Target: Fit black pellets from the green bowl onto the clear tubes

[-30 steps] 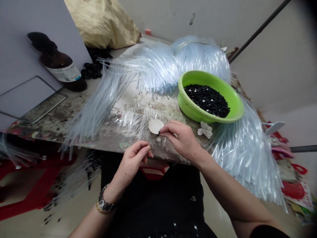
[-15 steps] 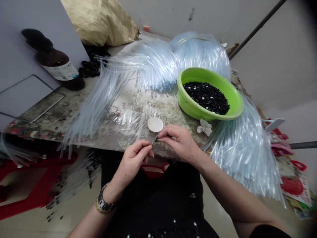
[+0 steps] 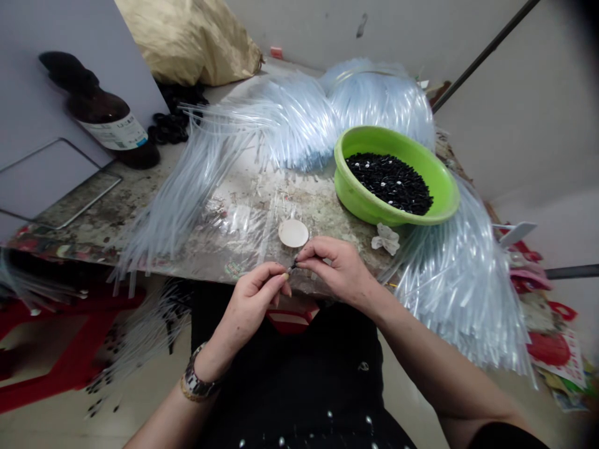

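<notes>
The one view comes from the wearer's head, facing forward and steeply down, close enough that the black-clad lap (image 3: 299,380) fills six o'clock. The left hand (image 3: 255,299) at seven and right hand (image 3: 339,268) at four sit just below centre. Its wide field takes in a grey wall (image 3: 313,31) at twelve, an amber bottle (image 3: 110,125) at ten and a red stool (image 3: 70,358) at eight; the corner at two is dark.

On the left wrist (image 3: 214,363) there is a silver metal watch (image 3: 199,381), beside it a gold-coloured bracelet (image 3: 188,391); the black clothing (image 3: 299,374) carries small white shiny beads (image 3: 369,420)
</notes>
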`<state>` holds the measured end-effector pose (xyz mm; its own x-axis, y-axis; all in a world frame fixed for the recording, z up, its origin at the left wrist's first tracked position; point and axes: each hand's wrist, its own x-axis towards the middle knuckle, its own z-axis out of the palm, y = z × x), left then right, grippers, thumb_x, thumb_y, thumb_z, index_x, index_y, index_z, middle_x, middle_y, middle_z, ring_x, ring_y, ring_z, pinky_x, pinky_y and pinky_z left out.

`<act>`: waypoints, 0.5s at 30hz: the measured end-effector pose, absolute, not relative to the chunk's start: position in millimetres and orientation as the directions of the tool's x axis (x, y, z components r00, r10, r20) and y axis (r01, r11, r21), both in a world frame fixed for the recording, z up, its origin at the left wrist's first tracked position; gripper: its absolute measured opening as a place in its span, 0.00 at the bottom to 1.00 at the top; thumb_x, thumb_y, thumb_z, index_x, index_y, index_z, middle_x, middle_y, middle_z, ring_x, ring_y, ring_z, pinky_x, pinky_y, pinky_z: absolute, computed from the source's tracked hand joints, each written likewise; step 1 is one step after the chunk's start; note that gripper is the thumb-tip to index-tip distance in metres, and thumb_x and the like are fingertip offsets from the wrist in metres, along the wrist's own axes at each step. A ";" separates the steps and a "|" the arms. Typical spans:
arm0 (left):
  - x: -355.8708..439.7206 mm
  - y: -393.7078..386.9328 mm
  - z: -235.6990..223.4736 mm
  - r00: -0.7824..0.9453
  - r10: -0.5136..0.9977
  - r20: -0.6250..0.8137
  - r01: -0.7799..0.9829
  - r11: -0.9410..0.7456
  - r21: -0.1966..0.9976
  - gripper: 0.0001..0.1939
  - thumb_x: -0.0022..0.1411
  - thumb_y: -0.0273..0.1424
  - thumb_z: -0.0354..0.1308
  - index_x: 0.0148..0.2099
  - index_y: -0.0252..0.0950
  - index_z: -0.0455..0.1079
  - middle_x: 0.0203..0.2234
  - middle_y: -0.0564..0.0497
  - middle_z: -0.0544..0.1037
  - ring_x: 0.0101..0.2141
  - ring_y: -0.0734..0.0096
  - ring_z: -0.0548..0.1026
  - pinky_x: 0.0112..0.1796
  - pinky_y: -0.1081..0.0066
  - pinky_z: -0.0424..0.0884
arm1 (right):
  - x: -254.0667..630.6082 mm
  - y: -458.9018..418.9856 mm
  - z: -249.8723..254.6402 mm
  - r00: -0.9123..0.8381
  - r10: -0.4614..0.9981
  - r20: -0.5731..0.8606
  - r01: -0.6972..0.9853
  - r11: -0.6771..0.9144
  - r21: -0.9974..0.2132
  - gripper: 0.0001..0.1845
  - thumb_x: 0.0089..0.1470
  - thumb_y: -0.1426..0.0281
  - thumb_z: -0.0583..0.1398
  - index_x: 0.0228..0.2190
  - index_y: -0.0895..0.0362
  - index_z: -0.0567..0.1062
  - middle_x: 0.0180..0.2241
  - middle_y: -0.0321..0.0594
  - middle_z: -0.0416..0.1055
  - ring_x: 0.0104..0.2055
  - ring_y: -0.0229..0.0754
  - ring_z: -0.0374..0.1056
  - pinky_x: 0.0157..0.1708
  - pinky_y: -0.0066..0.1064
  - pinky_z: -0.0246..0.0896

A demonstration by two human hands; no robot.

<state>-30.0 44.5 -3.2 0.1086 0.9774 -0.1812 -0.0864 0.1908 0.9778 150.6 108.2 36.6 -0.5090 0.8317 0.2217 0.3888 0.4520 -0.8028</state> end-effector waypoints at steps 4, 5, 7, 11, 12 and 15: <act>-29.8 43.9 -1.8 0.103 0.980 -0.172 -0.064 0.179 0.982 0.06 0.64 0.32 0.56 0.37 0.36 0.72 0.24 0.54 0.75 0.22 0.77 0.65 0.24 0.76 0.61 | 150.6 107.4 37.1 -0.509 0.836 0.206 0.394 0.439 -0.807 0.05 0.54 0.78 0.63 0.28 0.58 0.76 0.29 0.36 0.74 0.33 0.36 0.69 0.36 0.26 0.61; -29.8 43.6 -1.4 0.103 0.980 -0.168 -0.055 0.174 0.983 0.06 0.64 0.32 0.56 0.37 0.36 0.72 0.23 0.54 0.74 0.22 0.77 0.65 0.24 0.76 0.60 | 150.6 107.2 37.5 -0.508 0.839 0.196 0.399 0.431 -0.809 0.05 0.54 0.79 0.63 0.28 0.58 0.76 0.29 0.35 0.74 0.33 0.36 0.69 0.36 0.26 0.61; -29.7 43.2 -0.6 0.105 0.982 -0.158 -0.038 0.162 0.986 0.06 0.64 0.32 0.56 0.37 0.35 0.72 0.23 0.54 0.74 0.22 0.77 0.65 0.23 0.76 0.60 | 150.6 106.8 38.3 -0.508 0.844 0.170 0.408 0.410 -0.815 0.06 0.53 0.79 0.64 0.27 0.58 0.76 0.28 0.35 0.74 0.32 0.35 0.69 0.35 0.26 0.60; -29.5 42.5 0.0 0.105 0.984 -0.142 -0.007 0.143 0.990 0.07 0.64 0.32 0.56 0.37 0.35 0.72 0.23 0.54 0.74 0.22 0.76 0.65 0.24 0.75 0.61 | 151.1 105.6 38.5 -0.515 0.847 0.132 0.421 0.384 -0.822 0.07 0.53 0.80 0.64 0.26 0.58 0.75 0.27 0.33 0.74 0.31 0.35 0.68 0.34 0.25 0.60; -29.6 42.3 -0.3 0.105 0.985 -0.136 0.001 0.136 0.991 0.07 0.64 0.32 0.56 0.38 0.35 0.72 0.23 0.54 0.73 0.22 0.76 0.65 0.24 0.75 0.62 | 151.4 105.2 38.4 -0.520 0.844 0.130 0.424 0.387 -0.819 0.07 0.53 0.80 0.64 0.26 0.58 0.75 0.27 0.33 0.74 0.31 0.34 0.68 0.34 0.25 0.60; -30.5 41.7 -1.7 0.108 0.989 -0.102 0.061 0.096 0.993 0.07 0.64 0.32 0.55 0.37 0.35 0.72 0.23 0.55 0.73 0.22 0.75 0.66 0.25 0.74 0.63 | 152.7 103.6 38.8 -0.543 0.828 0.139 0.444 0.423 -0.790 0.07 0.54 0.80 0.63 0.26 0.58 0.74 0.27 0.34 0.73 0.31 0.35 0.68 0.34 0.26 0.59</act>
<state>-30.5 41.7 -1.7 0.1082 0.9888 -0.1024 0.0611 0.0962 0.9935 152.7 103.6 38.8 -0.5431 0.8282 0.1385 0.4441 0.4233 -0.7897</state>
